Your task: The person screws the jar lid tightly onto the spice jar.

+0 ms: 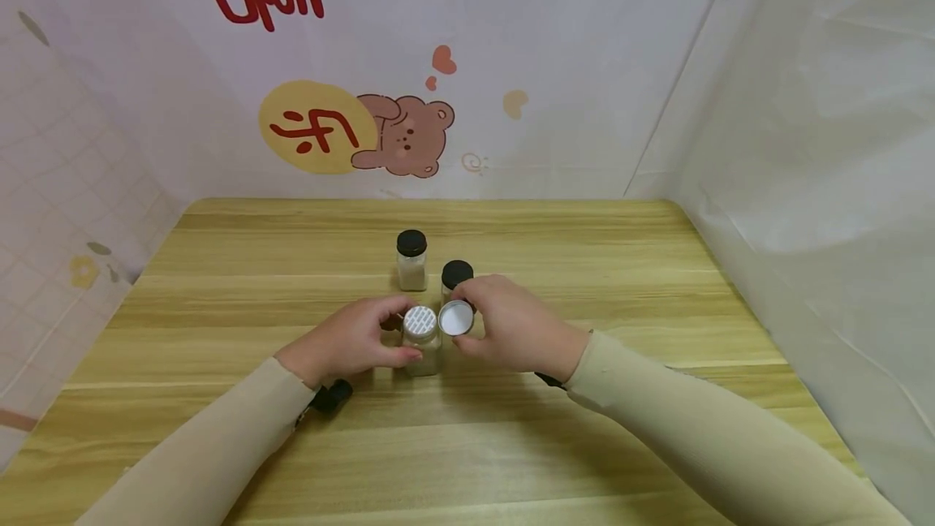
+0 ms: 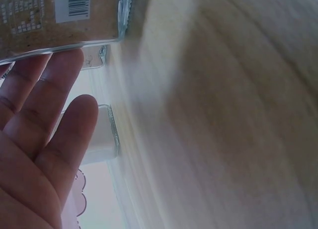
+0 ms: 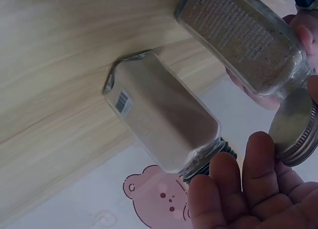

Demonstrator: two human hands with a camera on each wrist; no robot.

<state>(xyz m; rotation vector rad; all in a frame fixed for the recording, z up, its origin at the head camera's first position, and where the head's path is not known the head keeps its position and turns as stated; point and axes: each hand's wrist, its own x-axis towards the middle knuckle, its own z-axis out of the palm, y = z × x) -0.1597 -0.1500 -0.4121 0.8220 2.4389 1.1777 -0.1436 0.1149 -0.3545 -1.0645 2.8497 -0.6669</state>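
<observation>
My left hand (image 1: 358,338) grips a square glass spice jar (image 1: 424,360) between thumb and fingers. A white slotted sifter top (image 1: 420,321) covers the jar's mouth. Brown powder and a barcode label show through this jar (image 2: 44,25) in the left wrist view; its base is at or close to the tabletop. With its fingertips my right hand (image 1: 514,327) pinches a round lid (image 1: 456,319), white lining toward the head camera, just right of the sifter top. Silver metal with a ridged rim marks the lid (image 3: 293,124) in the right wrist view.
Behind the hands stand two more glass jars with black caps: a pale-filled jar (image 1: 412,273) farther back, and another black-capped jar (image 1: 457,274) close behind my right fingers. The wooden table (image 1: 584,250) meets white printed sheeting (image 1: 570,39) at the back and sides.
</observation>
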